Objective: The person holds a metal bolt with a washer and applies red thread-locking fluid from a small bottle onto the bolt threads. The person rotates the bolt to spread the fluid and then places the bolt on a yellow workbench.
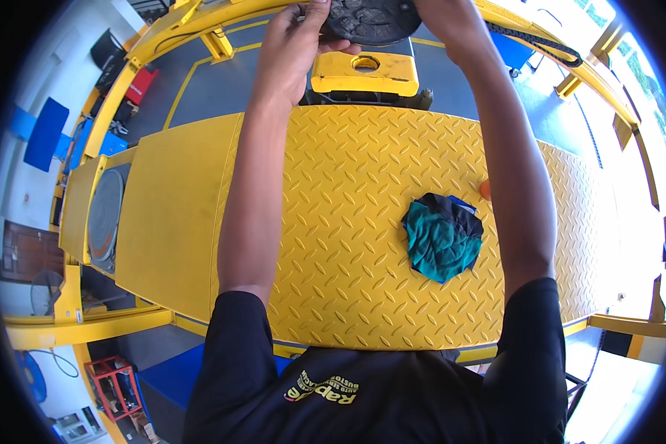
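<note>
Up at the far edge of the view I hold a round black rubber pad (374,21) with a patterned, worn face. My left hand (297,46) grips its left side, thumb near the rim and fingertips under its lower edge. At its right edge is my right hand (445,26), the fingers mostly hidden or cut off by the frame. Just below the pad stands a yellow metal block with a round hole (392,76). A crumpled teal and dark rag (444,238) lies on the yellow tread-plate platform (348,296), left of my right forearm.
An orange object (485,190) shows partly behind my right forearm. A grey round plate (106,218) is set in the platform's left end. Yellow beams (96,320) frame the platform. A red wheeled rack (115,388) stands at the lower left.
</note>
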Available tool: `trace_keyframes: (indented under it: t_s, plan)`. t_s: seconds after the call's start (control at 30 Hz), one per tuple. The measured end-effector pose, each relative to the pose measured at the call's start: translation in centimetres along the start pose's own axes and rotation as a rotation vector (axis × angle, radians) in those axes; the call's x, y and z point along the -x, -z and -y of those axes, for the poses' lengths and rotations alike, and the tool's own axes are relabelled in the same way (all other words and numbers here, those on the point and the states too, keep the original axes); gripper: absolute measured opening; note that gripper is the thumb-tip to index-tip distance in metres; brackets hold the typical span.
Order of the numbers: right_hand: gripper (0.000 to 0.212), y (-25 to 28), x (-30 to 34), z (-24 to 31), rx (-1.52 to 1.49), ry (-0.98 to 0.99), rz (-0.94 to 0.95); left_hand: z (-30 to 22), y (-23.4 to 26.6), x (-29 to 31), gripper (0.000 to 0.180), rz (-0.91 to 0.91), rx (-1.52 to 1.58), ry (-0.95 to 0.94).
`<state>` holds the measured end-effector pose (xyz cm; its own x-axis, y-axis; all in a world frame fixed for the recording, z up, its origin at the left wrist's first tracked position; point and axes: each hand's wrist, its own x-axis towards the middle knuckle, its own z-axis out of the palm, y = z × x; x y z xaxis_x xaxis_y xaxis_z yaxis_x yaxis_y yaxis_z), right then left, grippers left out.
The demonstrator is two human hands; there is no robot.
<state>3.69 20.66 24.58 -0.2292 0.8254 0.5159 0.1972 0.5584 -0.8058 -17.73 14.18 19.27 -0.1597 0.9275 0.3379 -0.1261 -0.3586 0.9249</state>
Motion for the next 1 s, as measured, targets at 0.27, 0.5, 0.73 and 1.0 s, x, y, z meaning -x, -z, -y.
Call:
trace_keyframes:
  t_s: [0.27, 0.5, 0.73, 1.0]
  plan:
    - [0.048, -4.4, -5.2, -12.0, 0.427, -0.218, 0.080, 6.1, 1.8, -3.6, 0.044, 0.028, -0.149, 0.246]
    - [0.051, -3.1, -9.9, -24.5, 1.293, 0.379, 0.336, 10.8, 0.6, -6.1, 0.043, 0.017, -0.070, 0.312]
    - [0.058, -6.2, -7.9, -21.2, 0.565, -0.280, 0.280, 12.9, 2.8, -5.4, 0.042, -0.096, -0.146, 0.342]
    - [0.062, -5.4, -7.2, -22.7, 0.654, -0.162, 0.186, 12.1, 1.5, -5.0, 0.046, -0.048, -0.305, 0.399]
